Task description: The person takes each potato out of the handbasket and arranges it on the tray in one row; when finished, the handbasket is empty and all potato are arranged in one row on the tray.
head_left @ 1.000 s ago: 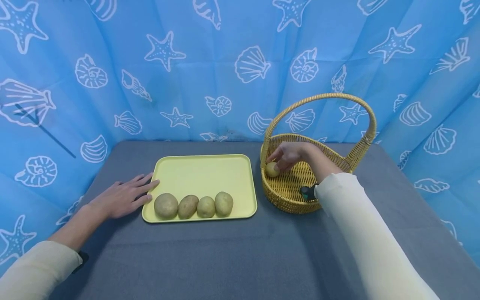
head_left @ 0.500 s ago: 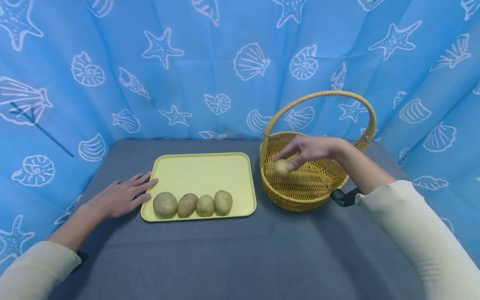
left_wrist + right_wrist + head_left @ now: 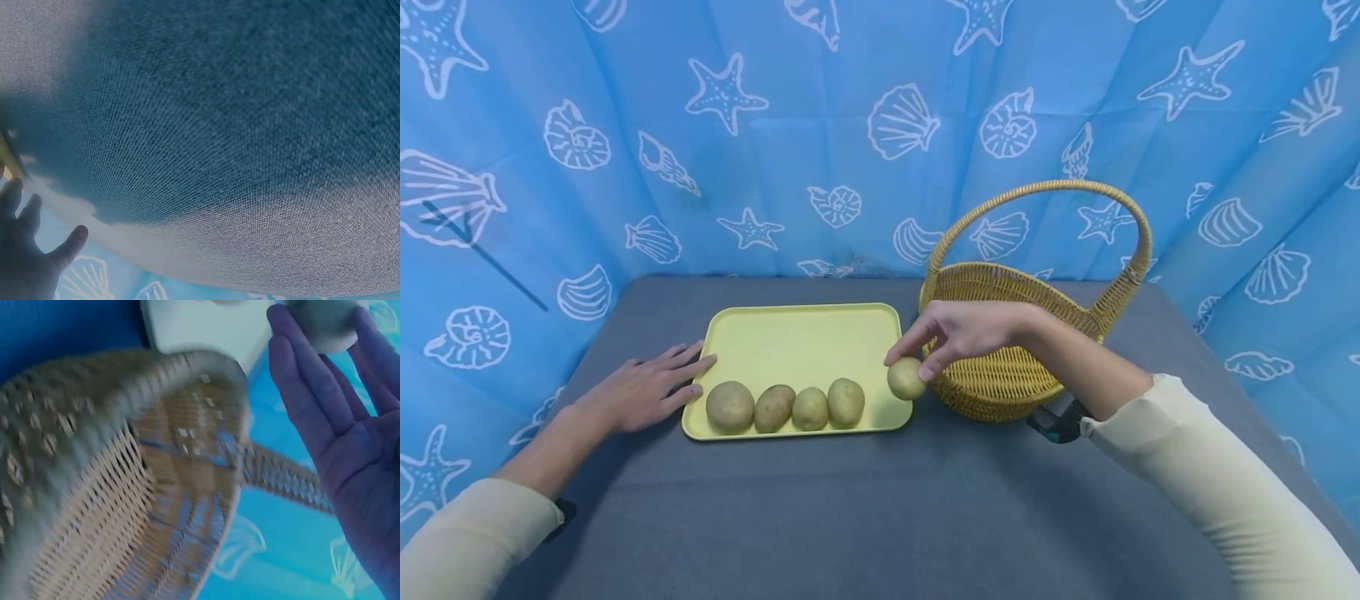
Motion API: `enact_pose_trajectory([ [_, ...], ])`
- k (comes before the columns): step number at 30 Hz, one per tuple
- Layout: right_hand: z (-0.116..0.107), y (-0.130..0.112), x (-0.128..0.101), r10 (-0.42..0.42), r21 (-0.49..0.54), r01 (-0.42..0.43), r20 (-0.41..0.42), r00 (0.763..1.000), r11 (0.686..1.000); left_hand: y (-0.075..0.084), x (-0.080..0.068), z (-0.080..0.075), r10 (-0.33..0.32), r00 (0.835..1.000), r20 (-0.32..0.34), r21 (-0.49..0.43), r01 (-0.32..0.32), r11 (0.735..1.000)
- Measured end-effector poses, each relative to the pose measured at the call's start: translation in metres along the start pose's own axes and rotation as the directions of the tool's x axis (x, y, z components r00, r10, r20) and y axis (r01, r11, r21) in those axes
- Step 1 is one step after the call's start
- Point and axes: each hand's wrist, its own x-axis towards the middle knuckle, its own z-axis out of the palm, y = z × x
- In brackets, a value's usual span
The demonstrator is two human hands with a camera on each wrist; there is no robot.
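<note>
My right hand [image 3: 966, 332] pinches a small pale potato [image 3: 906, 380] between thumb and fingers, over the right edge of the yellow tray [image 3: 805, 342]. In the right wrist view the same potato [image 3: 326, 325] sits at the fingertips, partly cut off by the frame. Along the tray's near side, several potatoes [image 3: 731, 407] lie in a row. My left hand [image 3: 638, 395] rests with spread, straight fingers at the tray's left edge. Only part of that left hand [image 3: 28, 250] shows in the left wrist view.
A wicker basket [image 3: 992, 408] with a tall arched handle [image 3: 1045, 192] stands right of the tray, under my right forearm. Grey cloth [image 3: 820, 517] covers the table. A blue curtain [image 3: 820, 150] with white shell prints hangs behind.
My right hand has lifted the potato out of the basket and carried it left to the tray's right edge. The left hand has stayed in place.
</note>
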Motion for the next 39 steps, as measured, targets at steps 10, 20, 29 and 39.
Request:
enact_pose_trajectory([
  [10, 0.03, 0.001, 0.042, 0.096, -0.176, -0.086, 0.048, 0.994, 0.981, 0.0, 0.0, 0.001, 0.005, 1.0, 0.004, 0.007, -0.005, 1.0],
  [20, 0.051, 0.005, 0.062, 0.226, -0.361, -0.226, -0.041, 0.973, 0.905, 0.0, -0.001, 0.002, -0.001, 1.0, -0.002, 0.001, 0.001, 1.0],
  [29, 0.05, 0.005, 0.057, 0.261, -0.351, -0.249, -0.014, 0.965, 0.903, 0.002, -0.001, 0.002, 0.008, 1.0, -0.011, -0.007, -0.008, 1.0],
  [39, 0.028, -0.026, 0.011, 0.189, -0.19, -0.203, -0.09, 0.978, 0.96, 0.004, 0.001, -0.001, 0.005, 1.0, -0.005, 0.022, -0.005, 1.0],
])
